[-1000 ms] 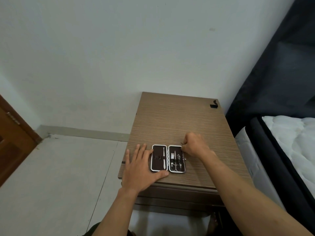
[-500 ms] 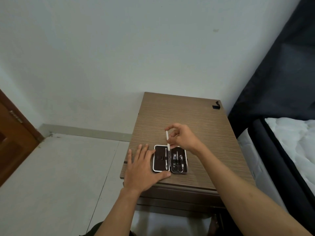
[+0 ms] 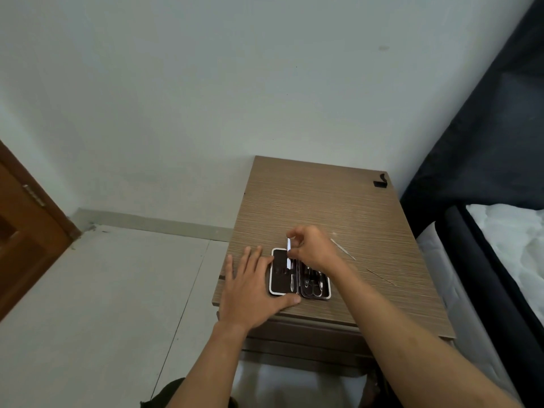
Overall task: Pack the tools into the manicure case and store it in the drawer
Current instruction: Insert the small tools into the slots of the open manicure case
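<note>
The manicure case lies open flat near the front edge of the wooden nightstand, dark inside with a pale rim. Its right half holds several metal tools. My left hand rests flat on the case's left side, thumb along its front edge. My right hand pinches the top of a thin white nail file, whose lower end lies on the left half of the case. Two thin metal tools lie loose on the wood to the right, one nearer the hand, one further right.
A small black object sits at the nightstand's back right corner. Drawer fronts show below the top's front edge. A bed with a white mattress stands close on the right, a wooden door at far left.
My right hand picked up the white file from beside the case, carried it left, and lowered it onto the case's left half. My left hand stayed put.
</note>
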The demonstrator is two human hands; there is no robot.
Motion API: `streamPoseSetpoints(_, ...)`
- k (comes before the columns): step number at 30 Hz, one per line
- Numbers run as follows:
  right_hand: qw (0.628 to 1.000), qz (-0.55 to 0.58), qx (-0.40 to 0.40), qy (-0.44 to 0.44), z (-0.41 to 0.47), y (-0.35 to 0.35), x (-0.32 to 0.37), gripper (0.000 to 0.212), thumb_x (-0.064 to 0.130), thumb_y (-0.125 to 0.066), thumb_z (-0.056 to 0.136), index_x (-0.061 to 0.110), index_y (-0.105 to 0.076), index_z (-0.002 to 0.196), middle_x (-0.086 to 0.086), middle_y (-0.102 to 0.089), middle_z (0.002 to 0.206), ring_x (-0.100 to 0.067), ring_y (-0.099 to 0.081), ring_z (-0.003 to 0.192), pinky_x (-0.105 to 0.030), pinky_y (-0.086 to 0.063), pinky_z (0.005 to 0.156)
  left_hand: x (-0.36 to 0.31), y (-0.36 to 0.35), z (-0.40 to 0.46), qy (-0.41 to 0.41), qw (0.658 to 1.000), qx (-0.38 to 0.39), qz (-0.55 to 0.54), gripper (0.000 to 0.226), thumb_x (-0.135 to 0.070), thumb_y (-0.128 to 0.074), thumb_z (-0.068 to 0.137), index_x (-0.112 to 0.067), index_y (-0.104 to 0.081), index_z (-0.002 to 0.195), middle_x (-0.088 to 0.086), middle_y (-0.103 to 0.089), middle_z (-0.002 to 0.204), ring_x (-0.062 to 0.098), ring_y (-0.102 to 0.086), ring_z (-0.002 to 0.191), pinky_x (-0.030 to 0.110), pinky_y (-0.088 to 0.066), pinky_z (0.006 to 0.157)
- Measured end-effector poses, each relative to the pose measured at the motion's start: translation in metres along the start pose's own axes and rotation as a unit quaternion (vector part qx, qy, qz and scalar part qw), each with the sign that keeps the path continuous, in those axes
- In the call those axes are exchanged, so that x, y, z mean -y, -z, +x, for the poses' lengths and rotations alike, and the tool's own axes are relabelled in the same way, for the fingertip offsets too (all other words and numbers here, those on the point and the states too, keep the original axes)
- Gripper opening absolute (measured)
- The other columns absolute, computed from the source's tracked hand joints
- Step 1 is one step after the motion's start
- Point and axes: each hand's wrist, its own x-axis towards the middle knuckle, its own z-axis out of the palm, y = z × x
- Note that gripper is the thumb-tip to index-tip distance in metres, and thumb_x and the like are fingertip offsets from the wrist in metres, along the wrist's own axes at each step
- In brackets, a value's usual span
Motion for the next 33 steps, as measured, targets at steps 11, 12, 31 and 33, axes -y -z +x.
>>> streamPoseSetpoints(11, 0.998, -0.045, 0.036, 0.023, -0.003, -0.001, 0.001, 0.036, 0.013, -0.077, 0.078, 0.012, -0.068, 0.113, -0.003, -0.07, 0.104, -0.017, -0.064, 0.098, -0.033, -0.051, 0.09, 0.0, 0.0, 0.001, 0.0, 1.0, 0.007, -0.006, 0.107, -0.098, -0.038, 0.059, -0.035, -0.025, 0.146, -0.003, -0.012, 0.164, 0.014, 0.008, 0.15, 0.051, 0.012, 0.119)
streamPoseSetpoints(12, 0.997, -0.057, 0.046, 0.026, -0.003, -0.002, 0.002, 0.037, 0.014, -0.077, 0.079, 0.013, -0.068, 0.114, -0.003, -0.069, 0.111, -0.018, -0.063, 0.103, -0.033, -0.05, 0.093, 0.0, 0.0, 0.001, 0.0, 1.0, 0.006, -0.004, 0.108, -0.098, -0.037, 0.059, -0.035, -0.025, 0.146, -0.003, -0.012, 0.163, 0.014, 0.008, 0.15, 0.051, 0.011, 0.119)
streamPoseSetpoints(31, 0.988, -0.143, -0.025, 0.061, -0.047, 0.008, -0.017, 0.037, 0.04, -0.063, 0.087, 0.023, -0.066, 0.12, -0.001, -0.058, 0.127, -0.022, -0.047, 0.122, -0.039, -0.035, 0.102, 0.003, 0.002, 0.001, -0.01, 0.999, 0.014, -0.048, 0.113, -0.095, -0.043, 0.061, -0.032, -0.018, 0.151, -0.004, -0.014, 0.163, 0.014, 0.004, 0.15, 0.049, 0.012, 0.119)
streamPoseSetpoints(33, 0.99, -0.108, -0.086, 0.007, -0.047, 0.023, -0.027, 0.029, 0.027, -0.062, 0.09, 0.017, -0.068, 0.117, -0.004, -0.064, 0.121, -0.022, -0.055, 0.116, -0.037, -0.042, 0.101, 0.005, 0.004, 0.001, -0.01, 0.997, 0.026, -0.066, 0.114, -0.089, -0.05, 0.065, -0.029, -0.012, 0.153, -0.006, -0.012, 0.163, 0.012, 0.006, 0.15, 0.047, 0.013, 0.119)
